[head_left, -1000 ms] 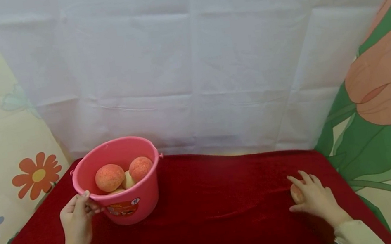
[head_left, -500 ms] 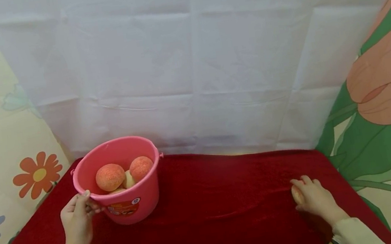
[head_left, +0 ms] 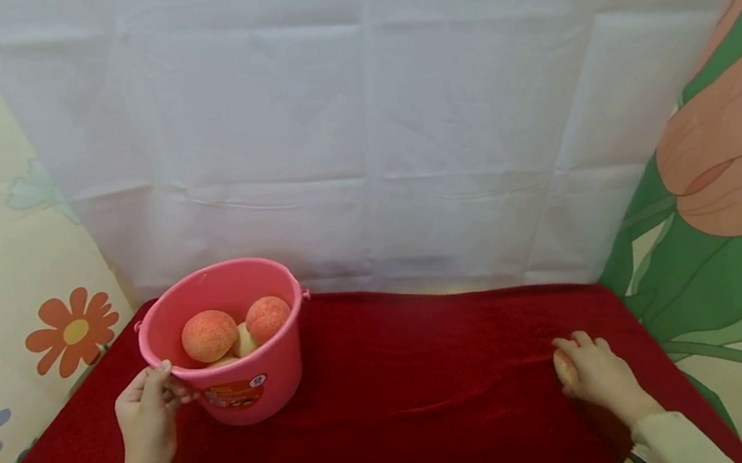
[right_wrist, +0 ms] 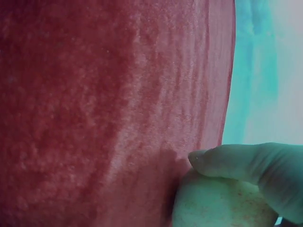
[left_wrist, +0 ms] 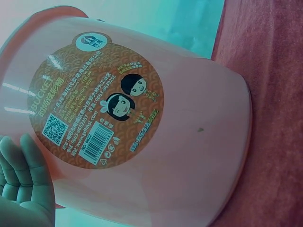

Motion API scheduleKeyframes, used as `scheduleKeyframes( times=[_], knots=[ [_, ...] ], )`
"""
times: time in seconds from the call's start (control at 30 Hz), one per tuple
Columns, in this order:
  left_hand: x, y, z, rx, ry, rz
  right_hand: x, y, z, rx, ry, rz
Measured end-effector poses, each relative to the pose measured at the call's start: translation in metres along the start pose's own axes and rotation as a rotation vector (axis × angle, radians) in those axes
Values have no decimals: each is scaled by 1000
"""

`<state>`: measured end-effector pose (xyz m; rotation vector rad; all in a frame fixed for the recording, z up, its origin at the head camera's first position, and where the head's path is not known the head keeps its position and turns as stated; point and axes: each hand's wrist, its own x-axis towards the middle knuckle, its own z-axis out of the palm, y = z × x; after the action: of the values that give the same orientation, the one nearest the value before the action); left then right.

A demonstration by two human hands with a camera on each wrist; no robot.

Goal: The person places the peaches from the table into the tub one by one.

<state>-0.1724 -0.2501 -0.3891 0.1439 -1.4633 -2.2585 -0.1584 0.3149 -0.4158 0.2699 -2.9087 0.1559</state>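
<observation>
A pink plastic bucket stands on the left of the red cloth. Inside it lie several round fruits that look like peaches, two of them orange-pink and the others paler. My left hand pinches the bucket's near-left rim, thumb on top and fingers under it. On the far right, my right hand holds a pale, speckled peach low on the cloth. In the right wrist view the thumb lies across this peach; the palm side is hidden.
The red velvet cloth covers the table and has shallow wrinkles. A white sheet hangs behind it, with flower-patterned walls at both sides. The bucket's front carries a round printed label.
My right hand's spread fingers have closed around the peach, which stays at nearly the same spot. The left hand and the bucket have not visibly moved.
</observation>
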Motion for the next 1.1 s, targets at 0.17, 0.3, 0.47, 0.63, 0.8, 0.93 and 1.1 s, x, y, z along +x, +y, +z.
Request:
scheduleKeyframes(
  times=[0.17, 0.3, 0.47, 0.63, 0.8, 0.93, 1.1],
  knots=[
    [0, 0, 0, 2, 2, -4, 1, 0, -4, -1, 64, -14],
    [0, 0, 0, 3, 6, -2, 3, -2, -6, 6, 95, -21],
    [0, 1, 1, 4, 1, -5, 7, -5, -11, 6, 111, -20],
    [0, 1, 1, 0, -2, 0, 9, -10, -17, -2, 137, -32],
    [1, -1, 0, -12, 4, 8, 12, -13, -25, -15, 156, -42],
    [1, -1, 0, -9, 16, 6, 15, -15, -32, -18, 157, -48],
    [0, 0, 0, 6, 13, -1, 18, -18, -41, -20, 177, -59]
  ],
)
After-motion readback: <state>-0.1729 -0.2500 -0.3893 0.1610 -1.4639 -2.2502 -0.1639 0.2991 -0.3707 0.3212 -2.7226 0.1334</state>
